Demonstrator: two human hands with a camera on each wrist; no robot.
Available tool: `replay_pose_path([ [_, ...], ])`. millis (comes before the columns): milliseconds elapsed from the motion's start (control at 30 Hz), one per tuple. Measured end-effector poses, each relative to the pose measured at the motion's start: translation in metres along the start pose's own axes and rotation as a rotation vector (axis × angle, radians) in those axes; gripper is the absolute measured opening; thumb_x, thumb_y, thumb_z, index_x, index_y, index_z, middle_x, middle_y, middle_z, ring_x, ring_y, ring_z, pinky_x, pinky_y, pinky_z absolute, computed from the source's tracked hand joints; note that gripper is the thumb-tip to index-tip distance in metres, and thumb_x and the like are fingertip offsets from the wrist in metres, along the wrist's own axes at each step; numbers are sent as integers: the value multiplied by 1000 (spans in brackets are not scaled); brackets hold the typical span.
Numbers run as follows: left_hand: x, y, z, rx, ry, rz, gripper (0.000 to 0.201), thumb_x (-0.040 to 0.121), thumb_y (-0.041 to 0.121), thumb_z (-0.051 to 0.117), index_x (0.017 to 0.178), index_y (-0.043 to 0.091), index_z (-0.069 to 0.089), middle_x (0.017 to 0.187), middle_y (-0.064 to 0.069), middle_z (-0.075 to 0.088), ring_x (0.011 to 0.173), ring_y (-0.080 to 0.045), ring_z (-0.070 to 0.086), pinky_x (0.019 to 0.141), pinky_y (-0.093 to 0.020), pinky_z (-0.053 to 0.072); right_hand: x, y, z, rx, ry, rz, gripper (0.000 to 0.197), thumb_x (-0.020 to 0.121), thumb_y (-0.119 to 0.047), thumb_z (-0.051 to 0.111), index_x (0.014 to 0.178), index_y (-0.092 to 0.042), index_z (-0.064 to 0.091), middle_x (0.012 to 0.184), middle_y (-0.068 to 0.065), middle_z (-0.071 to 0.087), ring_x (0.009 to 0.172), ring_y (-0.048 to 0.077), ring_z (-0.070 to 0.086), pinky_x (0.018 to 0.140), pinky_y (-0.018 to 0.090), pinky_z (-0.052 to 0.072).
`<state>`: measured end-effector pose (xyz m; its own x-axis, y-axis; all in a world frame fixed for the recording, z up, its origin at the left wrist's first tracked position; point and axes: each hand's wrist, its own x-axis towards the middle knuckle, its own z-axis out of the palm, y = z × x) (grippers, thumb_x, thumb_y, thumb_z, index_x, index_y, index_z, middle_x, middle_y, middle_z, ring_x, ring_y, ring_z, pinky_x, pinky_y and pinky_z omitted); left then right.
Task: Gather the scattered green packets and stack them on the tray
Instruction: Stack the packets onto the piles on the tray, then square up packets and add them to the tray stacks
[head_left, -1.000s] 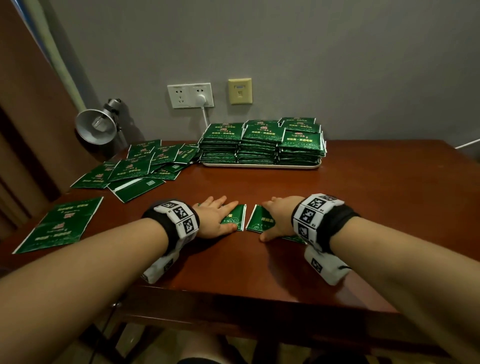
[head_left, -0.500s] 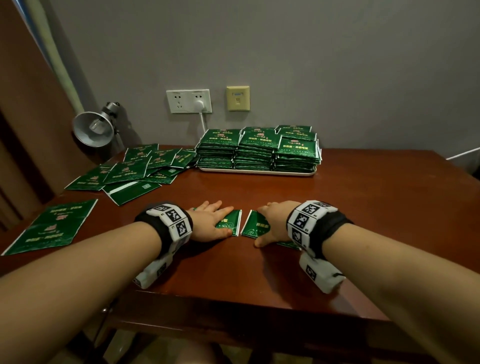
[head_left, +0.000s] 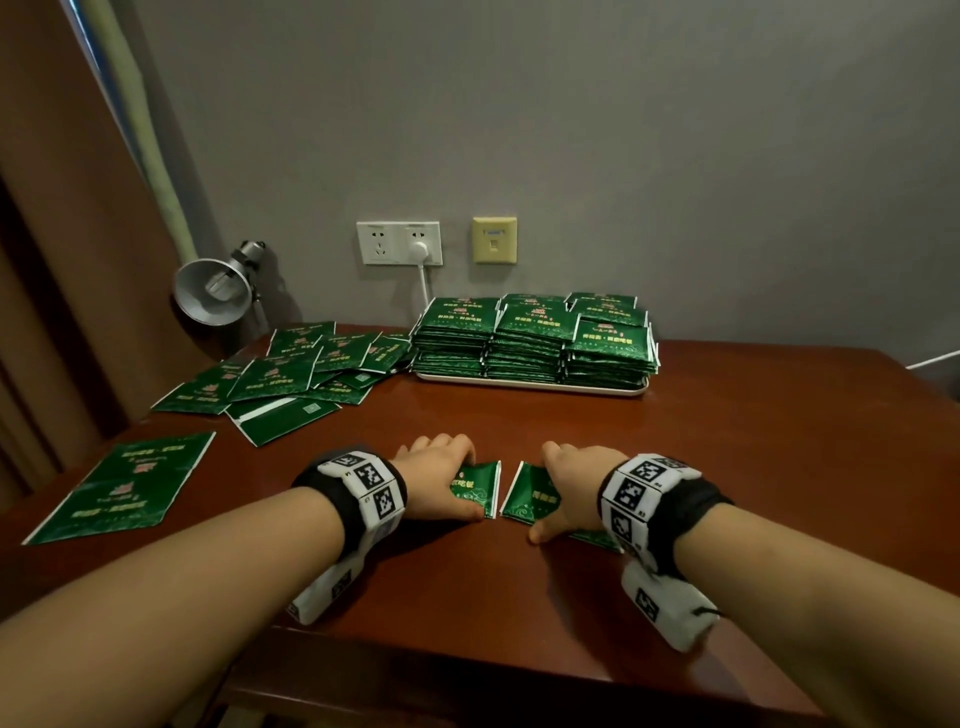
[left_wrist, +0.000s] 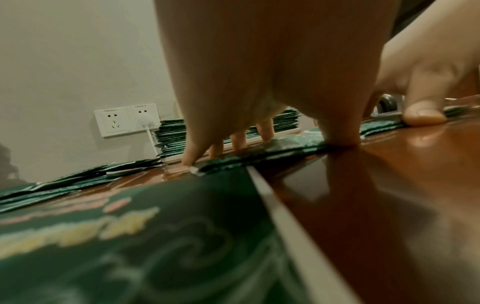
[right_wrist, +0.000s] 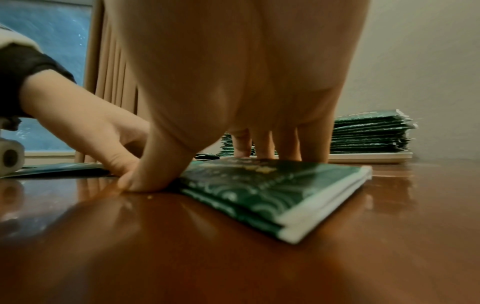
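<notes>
On the brown table, near its front edge, two small piles of green packets lie side by side. My left hand (head_left: 452, 486) arches over the left pile (head_left: 480, 488), fingers curled on its far edge, thumb at the near edge. In the left wrist view the fingertips (left_wrist: 189, 160) and thumb stand on that pile (left_wrist: 285, 145). My right hand (head_left: 563, 486) grips the right pile (head_left: 524, 499) the same way. Its thumb (right_wrist: 140, 183) presses the pile's (right_wrist: 272, 185) side. The white tray (head_left: 535, 384) at the back holds several tall packet stacks (head_left: 535, 332).
Several loose packets (head_left: 291, 374) lie scattered at the back left, and a large green packet (head_left: 124, 488) lies near the left edge. A metal lamp (head_left: 213, 291) stands at the back left corner. Wall sockets with a plugged cord (head_left: 421, 254) sit behind the tray.
Both hands' fingers, spread flat on the packets before, have curled down over the far edges. The hands stay in the same spot. The head view has tilted upward.
</notes>
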<state>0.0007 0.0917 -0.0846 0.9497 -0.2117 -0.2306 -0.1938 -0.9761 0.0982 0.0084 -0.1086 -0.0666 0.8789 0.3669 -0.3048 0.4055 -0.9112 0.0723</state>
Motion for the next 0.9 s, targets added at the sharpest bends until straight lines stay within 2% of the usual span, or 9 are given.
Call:
replay_pose_path([
  [133, -4, 3, -2, 33, 78, 48, 56, 76, 59, 66, 111, 28, 37, 115, 4, 46, 103, -17, 43, 100, -43, 36, -1, -2, 0, 21, 9, 9, 89, 63, -68, 76, 121, -14, 36, 121, 6, 54, 104, 28, 58, 83, 42, 51],
  [233, -8, 5, -3, 2, 82, 37, 65, 75, 59, 68, 121, 27, 34, 121, 1, 44, 110, -19, 45, 99, -40, 40, -4, -4, 0, 45, 32, -13, 85, 63, -63, 79, 117, -16, 34, 119, 6, 54, 101, 28, 59, 80, 42, 51],
  [367, -12, 6, -2, -23, 77, -15, 80, 77, 58, 67, 137, 24, 27, 131, -4, 43, 119, -26, 49, 101, -41, 42, -7, -9, -1, -29, 104, -56, 86, 66, -59, 80, 123, -16, 33, 119, 6, 54, 106, 29, 58, 83, 43, 51],
  [467, -14, 5, -4, -44, 48, -16, 79, 77, 57, 67, 135, 22, 27, 131, -6, 48, 112, -24, 53, 97, -41, 45, -10, -13, 5, -63, 175, -95, 80, 74, -55, 75, 130, -16, 32, 119, 8, 54, 104, 29, 59, 83, 43, 52],
  [533, -16, 5, -6, -72, 19, -30, 89, 69, 66, 69, 133, 23, 26, 131, -4, 47, 110, -23, 54, 94, -40, 47, -14, -12, 11, -39, 235, -127, 78, 79, -58, 68, 134, -17, 31, 119, 8, 51, 104, 29, 59, 84, 43, 52],
  [600, -18, 2, -8, -103, 24, -52, 100, 58, 72, 72, 133, 26, 23, 131, -3, 45, 108, -21, 54, 92, -39, 50, -15, -7, 14, 1, 238, -144, 86, 74, -64, 66, 136, -18, 27, 120, 6, 49, 104, 27, 58, 87, 42, 51],
  [667, -18, -4, -9, -130, 57, -67, 99, 56, 65, 75, 132, 30, 21, 129, -2, 45, 98, -19, 56, 83, -35, 52, -15, 2, 12, 51, 191, -129, 95, 66, -67, 71, 135, -23, 23, 121, 3, 48, 103, 24, 57, 89, 40, 52],
  [733, -17, -12, -12, -151, 83, -76, 97, 59, 54, 75, 135, 33, 18, 130, 0, 44, 89, -15, 56, 76, -31, 51, -12, 10, 4, 84, 169, -118, 90, 64, -59, 75, 129, -24, 24, 118, 1, 49, 100, 22, 57, 87, 38, 52],
  [900, -6, -28, -43, -211, 154, -63, 101, 67, 35, 79, 145, 35, 15, 135, 0, 43, 107, -17, 53, 90, -35, 52, 5, 27, -32, 87, 233, -108, 71, 69, -45, 75, 119, -22, 30, 110, 0, 50, 93, 22, 56, 81, 37, 51],
])
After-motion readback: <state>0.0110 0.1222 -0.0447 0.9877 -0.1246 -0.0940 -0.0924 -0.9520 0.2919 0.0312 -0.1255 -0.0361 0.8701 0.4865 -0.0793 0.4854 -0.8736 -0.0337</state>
